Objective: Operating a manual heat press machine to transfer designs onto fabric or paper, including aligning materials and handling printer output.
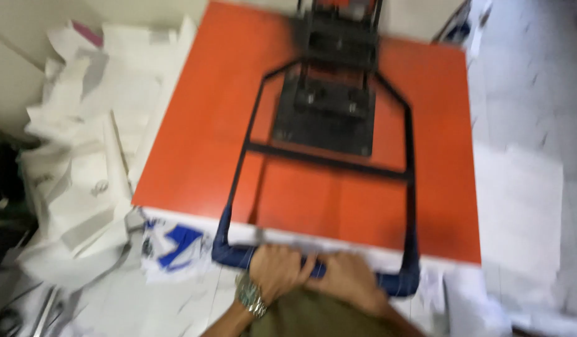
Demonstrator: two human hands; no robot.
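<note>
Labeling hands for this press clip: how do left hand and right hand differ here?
The left hand wears a metal wristwatch; the right hand has a bare wrist. The left hand grips the blue-wrapped handle bar left of its middle, the right hand just right of it. The left forearm comes in steeply from below, the right more from the lower right. Both are closed on the same handle of the orange heat press, side by side and touching.

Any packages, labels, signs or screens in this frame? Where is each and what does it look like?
No screens or signs.
White bags or sheets: heaped left of the orange press plate, crumpled, some with small dark marks, too blurred to make out.
White piece with blue patches: below the plate's near left corner, beside the left hand on the blue handle.
</note>
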